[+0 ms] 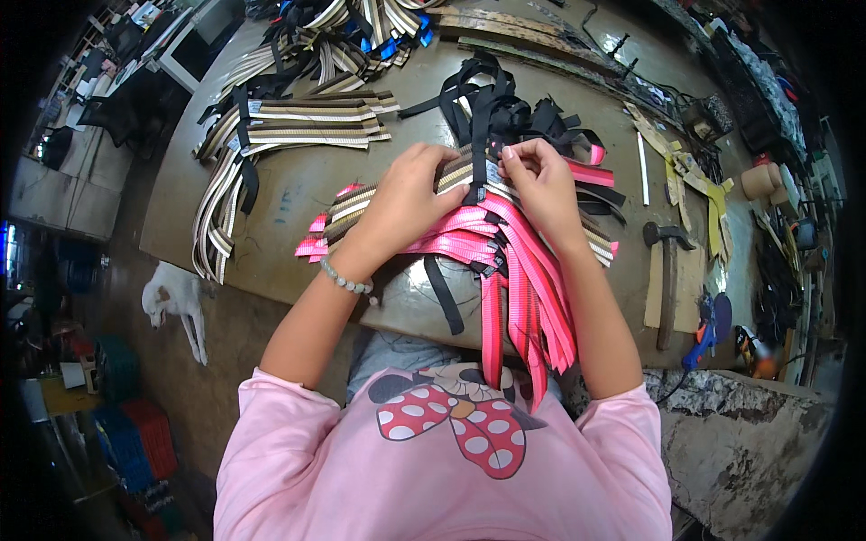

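A bundle of brown, white and black striped webbing straps [352, 213] lies on the table in front of me, crossed by a black strap [482, 135]. My left hand [410, 191] is closed over the striped straps, its thumb pointing toward the black strap. Just right of that strap, my right hand [543, 187] has thumb and index finger pinched together by a small pale label. What sits in the pinch is too small to make out. Bright pink straps [528, 279] with black ends lie beneath and hang over the table's near edge.
More striped straps [307, 132] lie at the left on the table [298, 252], with another pile at the back. A hammer [667, 279] rests on cardboard at the right, near a blue-handled tool [701, 343]. A white dog [180, 302] stands on the floor at the left.
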`<action>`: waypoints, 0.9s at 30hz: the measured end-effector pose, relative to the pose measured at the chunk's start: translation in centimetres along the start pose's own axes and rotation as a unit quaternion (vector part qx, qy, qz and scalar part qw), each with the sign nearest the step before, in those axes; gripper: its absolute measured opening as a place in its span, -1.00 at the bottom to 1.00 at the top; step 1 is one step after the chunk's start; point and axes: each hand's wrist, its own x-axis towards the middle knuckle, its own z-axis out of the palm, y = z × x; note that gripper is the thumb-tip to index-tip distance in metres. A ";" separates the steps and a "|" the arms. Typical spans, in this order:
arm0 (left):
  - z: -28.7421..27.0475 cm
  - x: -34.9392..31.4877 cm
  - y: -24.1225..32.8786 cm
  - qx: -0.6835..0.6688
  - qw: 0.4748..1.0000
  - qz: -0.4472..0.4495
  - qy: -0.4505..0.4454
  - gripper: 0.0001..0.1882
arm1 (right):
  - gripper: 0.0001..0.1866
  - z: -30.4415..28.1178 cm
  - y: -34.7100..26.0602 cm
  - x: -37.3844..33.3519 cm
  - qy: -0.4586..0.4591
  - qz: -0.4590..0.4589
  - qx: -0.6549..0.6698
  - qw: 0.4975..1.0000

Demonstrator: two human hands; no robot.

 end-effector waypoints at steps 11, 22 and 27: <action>0.8 3.8 -0.6 -0.180 0.975 -0.125 -0.028 -0.69 | -0.81 -0.3 1.0 -0.1 0.005 -0.002 -0.015 1.000; -0.1 1.5 0.4 0.154 0.975 0.150 -0.061 -0.71 | -0.77 -4.9 -1.3 0.3 -0.043 0.020 0.113 0.992; -1.4 1.9 0.7 0.067 0.984 0.168 -0.002 -0.70 | -0.77 -10.6 -1.2 0.4 0.066 0.037 0.322 0.944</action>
